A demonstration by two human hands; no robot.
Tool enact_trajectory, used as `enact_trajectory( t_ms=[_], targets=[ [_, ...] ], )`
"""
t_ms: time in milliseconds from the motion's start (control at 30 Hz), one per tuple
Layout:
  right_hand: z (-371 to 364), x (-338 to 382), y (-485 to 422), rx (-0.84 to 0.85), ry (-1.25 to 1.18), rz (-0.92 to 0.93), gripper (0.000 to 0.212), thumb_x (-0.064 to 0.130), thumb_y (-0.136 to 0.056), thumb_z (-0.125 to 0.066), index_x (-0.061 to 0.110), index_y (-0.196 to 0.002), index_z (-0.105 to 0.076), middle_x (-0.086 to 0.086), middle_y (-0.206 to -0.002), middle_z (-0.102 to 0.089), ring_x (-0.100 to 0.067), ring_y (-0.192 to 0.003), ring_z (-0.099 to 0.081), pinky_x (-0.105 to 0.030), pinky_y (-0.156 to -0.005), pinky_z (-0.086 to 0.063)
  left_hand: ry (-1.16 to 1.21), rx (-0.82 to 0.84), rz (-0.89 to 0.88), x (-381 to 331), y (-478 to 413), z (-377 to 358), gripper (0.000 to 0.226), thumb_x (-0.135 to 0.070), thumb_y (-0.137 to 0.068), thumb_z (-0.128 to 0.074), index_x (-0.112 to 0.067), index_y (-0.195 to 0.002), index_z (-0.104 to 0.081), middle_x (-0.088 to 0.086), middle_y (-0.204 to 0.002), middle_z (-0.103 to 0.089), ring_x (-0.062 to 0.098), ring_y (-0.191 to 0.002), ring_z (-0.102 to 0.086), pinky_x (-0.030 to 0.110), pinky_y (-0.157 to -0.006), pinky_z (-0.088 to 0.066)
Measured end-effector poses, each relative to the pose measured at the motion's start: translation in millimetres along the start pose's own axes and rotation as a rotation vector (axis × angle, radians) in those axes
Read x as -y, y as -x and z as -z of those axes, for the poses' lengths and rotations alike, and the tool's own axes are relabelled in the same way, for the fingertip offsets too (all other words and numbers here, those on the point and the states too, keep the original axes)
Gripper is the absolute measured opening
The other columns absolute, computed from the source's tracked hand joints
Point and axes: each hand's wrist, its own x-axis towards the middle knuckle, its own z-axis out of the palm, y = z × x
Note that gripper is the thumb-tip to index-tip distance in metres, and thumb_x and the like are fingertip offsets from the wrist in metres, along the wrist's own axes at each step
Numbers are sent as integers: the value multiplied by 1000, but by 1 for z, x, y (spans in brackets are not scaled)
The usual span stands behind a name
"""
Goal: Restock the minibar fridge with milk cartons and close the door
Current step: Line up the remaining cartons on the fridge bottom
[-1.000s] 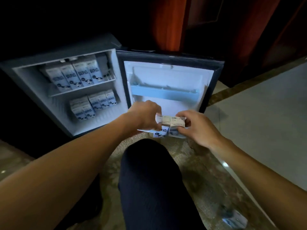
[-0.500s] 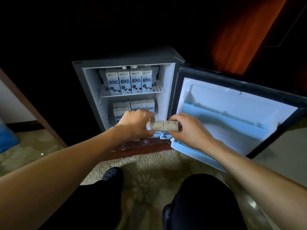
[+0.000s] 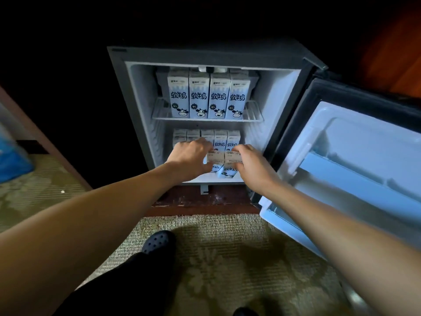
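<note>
In the mouth of the fridge's (image 3: 118, 87) lower compartment, both hands now hold a pair of milk cartons (image 3: 216, 156) side by side. Half a second ago the same pair was out at the front edge, by the door's hinge side; it has since been carried inward and sits low over the compartment floor, just in front of the lower row of cartons (image 3: 221, 136). The left hand (image 3: 191, 159) curls its fingers round the left carton of the pair, and the right hand (image 3: 250, 165) grips the right one from the other side. Whether the pair already rests on the floor of the compartment cannot be told. The view has also swung to face the fridge squarely.

Four cartons (image 3: 208, 96) stand upright in a row on the wire shelf (image 3: 161, 110) above. The door (image 3: 364, 144) is wide open to the right, its pale inner lining lit. The fridge stands on a dark wooden base (image 3: 200, 201), with patterned carpet (image 3: 227, 258) in front, where a dark perforated shoe (image 3: 157, 241) is planted. A blurred blue thing (image 3: 11, 160) lies at the far left. The room around is dark.
</note>
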Motion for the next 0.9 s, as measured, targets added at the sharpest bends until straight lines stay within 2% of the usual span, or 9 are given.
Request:
enact_trajectory(
  t_ms=[33,100,167,267,400,500,633,733,900],
  targets=[
    [-6,-3,-10,-18,-6,-3,39,5,-99,-54,11,-137,-49,-8,-132,-53,-22,-109,-61,-39,-94,-52,0,-16,-2,4,-8,-7,39,-46,-93,-57,-23,-123,-54,-3,-119,-56,17,-87,-57,32,-74,-40],
    [-19,-9,-31,-52,6,-20,43,-2,-96,-53,7,-139,-50,-11,-134,-54,-24,-117,-56,-39,-101,-49,11,-52,-2,12,-22,-20,38,-44,-94,-55,-22,-125,-53,-2,-120,-54,19,-92,-59,37,-91,-40],
    [-32,-15,-51,-102,15,-45,47,-6,-94,-54,6,-139,-51,-12,-137,-53,-26,-124,-51,-37,-105,-45,-5,-92,10,20,-37,-34,39,-44,-95,-53,-22,-127,-53,-1,-123,-53,21,-104,-58,43,-104,-32],
    [-52,-25,-76,-141,19,-68,50,-11,-92,-52,6,-139,-51,-13,-139,-50,-28,-128,-47,-38,-107,-41,-1,-122,75,28,-55,-55,42,-43,-96,-52,-22,-133,-51,2,-132,-52,23,-123,-49,49,-112,-22],
    [-75,-43,-107,-202,-21,-64,54,-16,-87,-52,9,-134,-57,-12,-138,-44,-30,-127,-47,-39,-110,-41,13,-140,151,33,-72,-80,43,-38,-100,-49,-21,-139,-45,5,-138,-46,25,-134,-39,58,-115,-14],
    [-94,-53,-121,-244,-94,-62,56,-18,-84,-48,8,-133,-58,-11,-134,-37,-29,-121,-50,-37,-102,-50,0,-160,147,40,-81,-93,41,-33,-100,-50,-20,-139,-45,5,-139,-44,26,-135,-35,62,-115,-12],
    [-110,-61,-126,-271,-169,-49,42,-11,-91,-48,6,-127,-59,-9,-128,-37,-21,-109,-51,-19,-95,-49,-51,-193,147,46,-86,-105,41,-29,-100,-50,-20,-139,-45,6,-138,-41,27,-133,-31,61,-115,-13],
    [-116,-66,-126,-236,-183,-38,53,-16,-87,-45,8,-132,-56,-6,-130,-33,-20,-104,-57,-32,-93,-55,-59,-193,150,44,-91,-112,37,-27,-100,-49,-16,-136,-46,10,-136,-36,30,-132,-28,63,-115,-11],
    [-116,-64,-128,-232,-211,-63,54,-19,-89,-50,10,-134,-57,-7,-133,-33,-8,-95,-51,-21,-94,-51,-45,-219,206,43,-95,-123,32,-25,-100,-51,-18,-130,-46,12,-132,-29,32,-125,-26,62,-113,-14]
  ],
)
